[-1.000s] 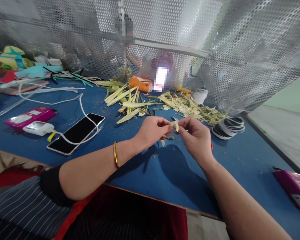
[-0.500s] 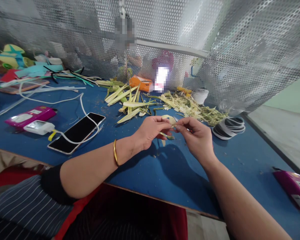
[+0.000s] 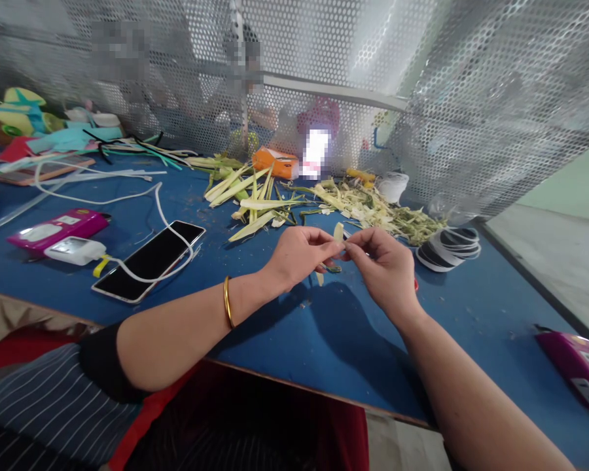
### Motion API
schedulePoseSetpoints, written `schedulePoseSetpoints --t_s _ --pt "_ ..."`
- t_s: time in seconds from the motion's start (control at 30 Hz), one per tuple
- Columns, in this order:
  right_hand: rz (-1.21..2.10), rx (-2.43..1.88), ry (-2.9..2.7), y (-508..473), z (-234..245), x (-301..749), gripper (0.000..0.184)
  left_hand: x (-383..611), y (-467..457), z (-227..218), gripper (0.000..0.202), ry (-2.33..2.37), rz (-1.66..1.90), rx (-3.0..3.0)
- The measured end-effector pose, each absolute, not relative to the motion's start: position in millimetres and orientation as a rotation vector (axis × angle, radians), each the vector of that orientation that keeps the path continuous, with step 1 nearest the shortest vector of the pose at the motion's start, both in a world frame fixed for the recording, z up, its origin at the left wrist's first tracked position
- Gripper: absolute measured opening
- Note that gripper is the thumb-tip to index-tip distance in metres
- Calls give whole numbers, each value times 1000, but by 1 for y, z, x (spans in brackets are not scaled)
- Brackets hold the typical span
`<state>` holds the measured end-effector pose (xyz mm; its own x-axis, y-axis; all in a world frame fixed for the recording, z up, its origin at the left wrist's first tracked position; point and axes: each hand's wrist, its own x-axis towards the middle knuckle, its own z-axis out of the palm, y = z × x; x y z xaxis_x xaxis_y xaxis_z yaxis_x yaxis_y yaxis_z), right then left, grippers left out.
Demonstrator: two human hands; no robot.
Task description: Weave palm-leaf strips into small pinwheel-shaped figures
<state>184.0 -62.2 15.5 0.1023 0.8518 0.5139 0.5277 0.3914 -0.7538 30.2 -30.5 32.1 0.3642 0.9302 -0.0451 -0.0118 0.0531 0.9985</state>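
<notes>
My left hand (image 3: 298,256) and my right hand (image 3: 383,265) meet above the blue table (image 3: 353,340), fingertips pinched together on a small pale yellow leaf strip (image 3: 338,233) that sticks up between them. Its lower end hangs below my left fingers. A gold bangle sits on my left wrist. Behind the hands lie cut palm leaf strips (image 3: 255,203) and a heap of shredded leaf scraps (image 3: 373,209).
A black phone (image 3: 150,260) on a white cable lies at left, beside a pink power strip (image 3: 53,229) and a white charger (image 3: 73,250). Black-and-white coils (image 3: 449,248) sit at right, another pink power strip (image 3: 576,369) at far right. Perforated metal screens stand behind; an orange box (image 3: 277,163) sits by them.
The leaf strip was bent over between my fingertips; now it stands upright between the pinching fingers. Both hands stay in almost the same place.
</notes>
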Motion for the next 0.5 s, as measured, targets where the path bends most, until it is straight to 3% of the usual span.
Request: schedulePoseSetpoints --t_s 0.5 --pt "446 -1133 -1601 -63 18 186 11 28 -24 33 12 894 808 1135"
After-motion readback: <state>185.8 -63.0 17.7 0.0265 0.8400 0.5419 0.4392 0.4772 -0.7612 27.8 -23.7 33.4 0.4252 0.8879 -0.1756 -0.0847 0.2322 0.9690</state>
